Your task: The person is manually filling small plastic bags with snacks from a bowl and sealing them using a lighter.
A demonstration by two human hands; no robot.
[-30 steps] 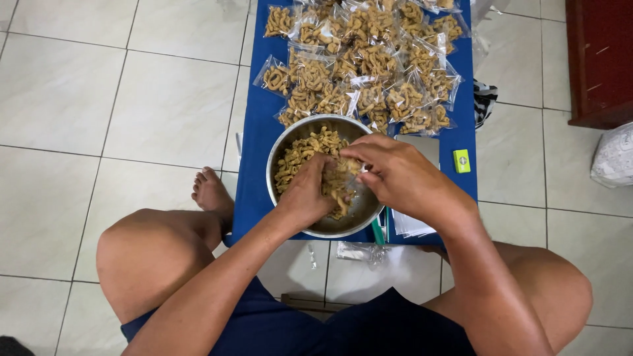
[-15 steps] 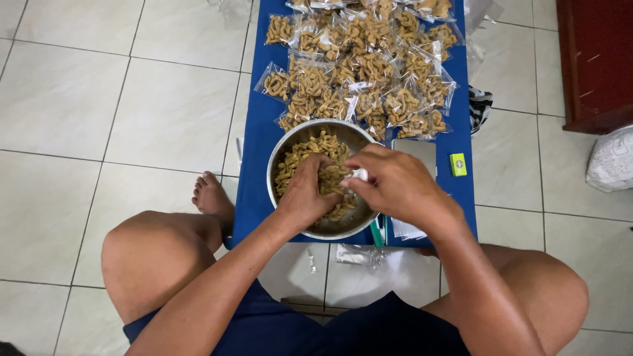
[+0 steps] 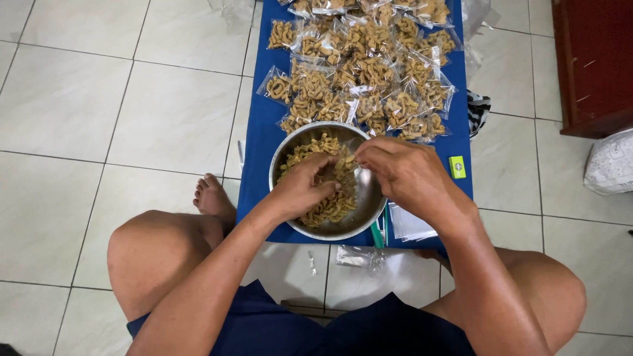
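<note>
The left hand (image 3: 304, 188) curls inside the metal bowl (image 3: 361, 221), fingers pressed together on the fried snacks (image 3: 333, 204). The right hand (image 3: 405, 175) hovers over the bowl's right side, fingertips pinched; what they pinch, I cannot tell. Beyond the bowl, filled clear bags (image 3: 369, 72) cover the blue tabletop (image 3: 260, 151).

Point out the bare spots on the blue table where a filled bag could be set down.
Bare blue shows along the blue table left edge, between the metal bowl and the packed snack bags. A smaller patch lies right of the bowl, around the small green object. The far half is crowded with bags. Both the left hand and right hand occupy the bowl.
</note>
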